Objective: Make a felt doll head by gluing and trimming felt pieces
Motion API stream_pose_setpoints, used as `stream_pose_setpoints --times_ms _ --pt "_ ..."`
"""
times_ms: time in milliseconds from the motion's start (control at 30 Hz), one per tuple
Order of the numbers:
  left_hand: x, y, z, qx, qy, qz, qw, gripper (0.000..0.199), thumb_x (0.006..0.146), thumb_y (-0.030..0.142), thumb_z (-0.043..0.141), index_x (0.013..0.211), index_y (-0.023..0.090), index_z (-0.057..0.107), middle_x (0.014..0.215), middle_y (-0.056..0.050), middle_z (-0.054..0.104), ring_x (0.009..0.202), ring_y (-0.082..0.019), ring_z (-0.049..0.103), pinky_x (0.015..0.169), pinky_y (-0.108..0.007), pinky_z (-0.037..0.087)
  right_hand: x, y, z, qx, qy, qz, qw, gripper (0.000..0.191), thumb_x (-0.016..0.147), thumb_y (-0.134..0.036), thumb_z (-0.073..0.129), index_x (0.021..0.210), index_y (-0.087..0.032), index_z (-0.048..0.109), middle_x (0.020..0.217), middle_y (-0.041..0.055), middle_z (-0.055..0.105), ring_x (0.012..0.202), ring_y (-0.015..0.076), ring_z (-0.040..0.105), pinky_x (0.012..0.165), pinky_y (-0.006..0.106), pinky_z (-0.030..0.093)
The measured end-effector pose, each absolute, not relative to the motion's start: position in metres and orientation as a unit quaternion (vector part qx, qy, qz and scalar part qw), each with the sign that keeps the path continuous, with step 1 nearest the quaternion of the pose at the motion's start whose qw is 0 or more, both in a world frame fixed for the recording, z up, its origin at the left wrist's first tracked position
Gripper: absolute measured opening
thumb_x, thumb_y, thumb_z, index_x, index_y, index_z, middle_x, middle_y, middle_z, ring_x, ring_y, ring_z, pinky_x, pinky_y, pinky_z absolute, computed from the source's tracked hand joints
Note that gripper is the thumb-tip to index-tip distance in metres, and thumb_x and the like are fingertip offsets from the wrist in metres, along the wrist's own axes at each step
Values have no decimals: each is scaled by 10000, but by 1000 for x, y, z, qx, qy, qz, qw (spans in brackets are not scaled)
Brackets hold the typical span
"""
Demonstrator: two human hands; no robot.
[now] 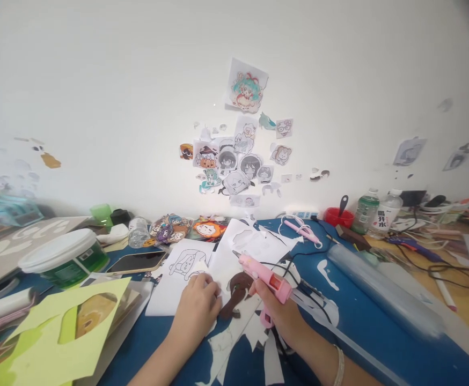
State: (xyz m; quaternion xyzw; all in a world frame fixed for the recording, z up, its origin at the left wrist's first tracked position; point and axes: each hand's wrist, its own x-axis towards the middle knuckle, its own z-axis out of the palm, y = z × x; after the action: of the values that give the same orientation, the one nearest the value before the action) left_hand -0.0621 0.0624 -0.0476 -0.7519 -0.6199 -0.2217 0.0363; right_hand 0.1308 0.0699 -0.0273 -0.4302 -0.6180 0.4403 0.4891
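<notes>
Glue gun: wrapped in my right grip, just beside the brown cut-out, with its nozzle aimed away from me and a little leftward, in front of the white sheet.
Pink body: stiff plastic by its look, so I expect it light but smooth enough to slip; I would hold it behind the nozzle, which may be hot.
Left grip: fingers curled at the near right corner of the line-drawing sheet; I cannot tell whether they pinch anything.
Brown cut-out: lying flat among paper scraps on the blue worktop, between my two hands; probably thin, light and easily creased, best taken by its outer edge.
Line-drawing sheet: likely limp, best steadied with flat fingertips.
</notes>
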Motion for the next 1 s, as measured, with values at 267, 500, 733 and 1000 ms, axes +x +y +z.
stream_pose_setpoints --times_ms 267,500,733,1000 --pt "-64 67 -48 -742 -597 -305 -12 202 818 206 386 690 183 540 785 -84 554 784 -236 520 701 -359 432 131 70 -31 -411 -592 517 462 362 765 -569 504 711 -216 560 560 -36 416 333 61 289 303 227 253" --pt "-67 68 -45 -664 -633 -396 -25 199 830 305 397 719 203 527 736 -43 595 753 -215 555 687 -334 447 133 71 -30 -401 -605 482 491 288 819 -457 507 666 -222 574 469 -43 396 349 88 314 329 241 268" --pt "-76 62 -34 -545 -677 -491 -68 262 810 447 453 803 224 591 821 -29 659 745 -207 574 688 -318 459 130 70 -29 -409 -611 461 497 310 785 -497 525 665 -216 576 519 -24 470 451 125 436 400 252 323" --pt "-73 66 -37 -569 -651 -492 -100 333 830 448 416 1031 202 516 981 -83 636 937 -255 570 804 -393 433 129 73 -35 -413 -598 497 475 377 774 -558 512 681 -198 574 506 -57 410 398 84 352 420 240 321"
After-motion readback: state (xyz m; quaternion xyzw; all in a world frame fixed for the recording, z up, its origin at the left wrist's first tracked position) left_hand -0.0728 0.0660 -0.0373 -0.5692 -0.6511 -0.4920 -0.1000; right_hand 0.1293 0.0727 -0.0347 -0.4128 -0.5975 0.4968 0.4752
